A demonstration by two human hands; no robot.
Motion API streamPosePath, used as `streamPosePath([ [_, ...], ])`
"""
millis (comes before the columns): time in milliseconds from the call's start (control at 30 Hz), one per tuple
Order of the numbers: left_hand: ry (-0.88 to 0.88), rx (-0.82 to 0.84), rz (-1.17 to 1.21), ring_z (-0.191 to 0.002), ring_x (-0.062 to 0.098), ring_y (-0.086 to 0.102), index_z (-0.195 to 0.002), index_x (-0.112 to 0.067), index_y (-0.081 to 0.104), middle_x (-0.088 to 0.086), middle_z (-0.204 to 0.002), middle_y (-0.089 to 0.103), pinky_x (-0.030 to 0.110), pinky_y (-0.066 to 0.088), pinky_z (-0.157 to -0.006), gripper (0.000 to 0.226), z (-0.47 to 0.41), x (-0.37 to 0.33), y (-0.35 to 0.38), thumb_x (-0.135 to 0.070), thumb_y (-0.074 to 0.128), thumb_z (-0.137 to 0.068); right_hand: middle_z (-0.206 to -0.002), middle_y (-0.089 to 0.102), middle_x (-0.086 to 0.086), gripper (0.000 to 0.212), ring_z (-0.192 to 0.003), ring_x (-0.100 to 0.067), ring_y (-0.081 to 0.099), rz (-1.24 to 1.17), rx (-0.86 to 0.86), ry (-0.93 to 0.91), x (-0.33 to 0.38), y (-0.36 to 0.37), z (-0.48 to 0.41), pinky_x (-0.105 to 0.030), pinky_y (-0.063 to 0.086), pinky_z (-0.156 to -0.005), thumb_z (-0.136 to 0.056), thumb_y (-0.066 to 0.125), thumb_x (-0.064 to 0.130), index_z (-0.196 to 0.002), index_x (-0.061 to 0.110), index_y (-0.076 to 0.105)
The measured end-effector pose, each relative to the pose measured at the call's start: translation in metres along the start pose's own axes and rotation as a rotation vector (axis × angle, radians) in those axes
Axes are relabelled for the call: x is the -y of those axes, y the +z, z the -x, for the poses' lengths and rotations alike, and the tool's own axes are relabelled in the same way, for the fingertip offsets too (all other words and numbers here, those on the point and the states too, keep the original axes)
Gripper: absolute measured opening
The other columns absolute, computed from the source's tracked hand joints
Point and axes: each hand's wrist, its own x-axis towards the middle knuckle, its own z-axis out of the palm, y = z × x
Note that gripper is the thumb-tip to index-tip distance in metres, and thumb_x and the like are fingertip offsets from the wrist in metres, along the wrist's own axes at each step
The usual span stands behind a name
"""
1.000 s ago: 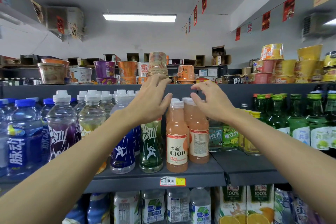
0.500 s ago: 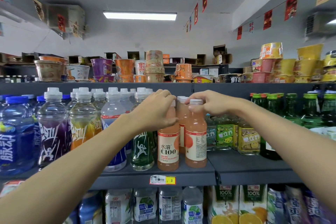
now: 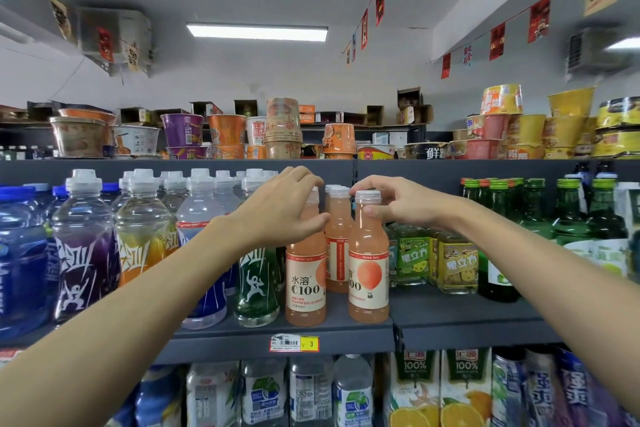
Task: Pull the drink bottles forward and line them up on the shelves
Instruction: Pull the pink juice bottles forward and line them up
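Left hand (image 3: 284, 208): fingers curled over the cap and neck of the left peach bottle (image 3: 305, 284), thumb across the front of the shoulder. It grips it.
Right hand (image 3: 398, 204): thumb and forefinger pinch the right peach bottle (image 3: 368, 263) at the neck, just under the white cap.

Both bottles stand upright at the near edge of the middle shelf (image 3: 225, 343), side by side with a small gap between them. The left one shows its "C100" label square on; the right one's label is turned partly away. A third peach bottle (image 3: 337, 253) stands farther back, between the two, with more white caps behind it.

A price tag (image 3: 294, 343) sits on the shelf lip below the left bottle.

Left of the peach row: a green sports bottle (image 3: 256, 284), just beside the left peach bottle, then orange (image 3: 138, 236), purple (image 3: 83, 253) and blue bottles (image 3: 20, 253), all upright and tightly packed.

Right of it, on the adjoining shelf section: small square lime-label bottles (image 3: 412, 256), set back from the edge, then green glass bottles (image 3: 498, 218).

Shelf above: instant noodle cups (image 3: 183, 132), some stacked. Shelf below: juice cartons (image 3: 464, 388) to the right.
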Motion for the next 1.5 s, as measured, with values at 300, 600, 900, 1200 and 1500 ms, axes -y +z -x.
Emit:
streamPosePath([
  [300, 0.008, -0.058, 0.043, -0.119, 0.012, 0.050, -0.131, -0.020, 0.059, -0.002, -0.128, 0.056, 0.028, 0.039, -0.096, 0.053, -0.026, -0.018, -0.011, -0.058, 0.046, -0.097, -0.114, 0.069, 0.011, 0.055, -0.100, -0.008, 0.068, 0.011, -0.100, -0.064, -0.006, 0.001, 0.005, -0.031, 0.055, -0.088, -0.083, 0.081, 0.023, -0.132, 0.036, 0.058],
  [600, -0.112, 0.497, -0.224, -0.122, 0.028, 0.054, -0.142, -0.013, 0.049, 0.009, -0.136, 0.053, 0.044, 0.051, -0.099, 0.050, -0.104, -0.037, 0.015, -0.020, 0.057, -0.093, -0.117, 0.071, 0.007, 0.051, -0.102, -0.008, 0.070, -0.187, -0.141, -0.069, -0.019, 0.009, 0.016, -0.035, 0.058, -0.091, -0.088, 0.075, 0.009, -0.129, 0.032, 0.055],
  [900, -0.255, 0.632, -0.198, -0.092, 0.020, 0.061, -0.126, -0.009, 0.060, 0.005, -0.105, 0.063, 0.033, 0.051, -0.086, 0.047, -0.134, -0.021, 0.044, -0.040, 0.068, -0.092, -0.115, 0.070, 0.005, 0.045, -0.101, -0.009, 0.070, -0.230, -0.188, -0.105, -0.027, 0.016, 0.015, -0.033, 0.060, -0.086, -0.088, 0.075, 0.012, -0.121, 0.033, 0.055],
  [1200, -0.239, 0.571, -0.093, -0.079, 0.013, 0.062, -0.108, -0.008, 0.069, 0.000, -0.084, 0.064, 0.023, 0.048, -0.063, 0.031, -0.139, -0.022, 0.039, -0.028, 0.077, -0.086, -0.116, 0.071, 0.005, 0.048, -0.100, -0.007, 0.070, -0.262, -0.160, -0.106, -0.029, 0.013, 0.015, -0.025, 0.059, -0.081, -0.088, 0.075, 0.010, -0.127, 0.029, 0.054],
  [1500, -0.173, 0.525, 0.033, -0.088, 0.007, 0.055, -0.118, -0.023, 0.063, -0.017, -0.091, 0.053, 0.021, 0.045, -0.074, 0.046, -0.134, -0.010, 0.040, -0.013, 0.082, -0.077, -0.117, 0.072, 0.003, 0.051, -0.102, -0.009, 0.070, -0.286, -0.123, -0.080, -0.029, 0.008, 0.016, -0.029, 0.059, -0.084, -0.088, 0.075, 0.006, -0.130, 0.026, 0.054],
])
